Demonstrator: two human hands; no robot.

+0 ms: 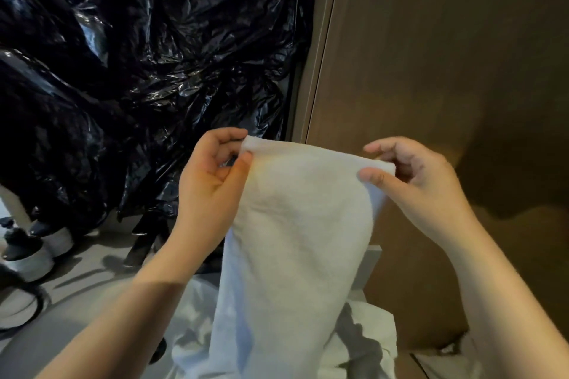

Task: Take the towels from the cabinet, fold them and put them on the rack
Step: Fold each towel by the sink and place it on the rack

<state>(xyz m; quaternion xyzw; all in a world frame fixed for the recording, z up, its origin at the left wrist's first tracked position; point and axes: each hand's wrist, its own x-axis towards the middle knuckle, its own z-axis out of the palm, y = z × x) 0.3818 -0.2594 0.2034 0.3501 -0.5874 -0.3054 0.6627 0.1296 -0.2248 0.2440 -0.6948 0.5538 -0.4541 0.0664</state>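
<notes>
**Item under handling:** one white towel (295, 240), held up in the air in front of the person. It hangs from its top edge and runs out of frame at the bottom.

**Left hand** (212, 181): grip closed in a pinch on the upper left corner, thumb on the near face, fingers curled behind.

**Right hand** (415, 175): grip likewise pinching the upper right corner, thumb in front, fingers behind. The top edge runs nearly taut between the two hands.

**Handling assessment:** the cloth appears soft, limp and light. It drapes freely and keeps no shape of its own. It should not slip from a dry pinch and is not fragile. It is judged best taken at the corners or along a hem, since a hold in the middle would let both ends sag. The upper edge looks doubled over, so the towel may already be folded once. This cannot be confirmed.

**Obscured or uncertain:**
- The towel's lower end is cut off.
- Beneath it lies more white cloth (378, 318), crumpled. Whether this is further towels, and how many, cannot be told.
- The rack is not in view.
- A brown wood-grain panel (446, 71) stands at right and may belong to the cabinet. No interior is shown.
- Black plastic sheeting (138, 55) covers the left background and hides what is behind it.
- Pale objects (40, 243) low at left on the floor are too blurred to identify
</notes>
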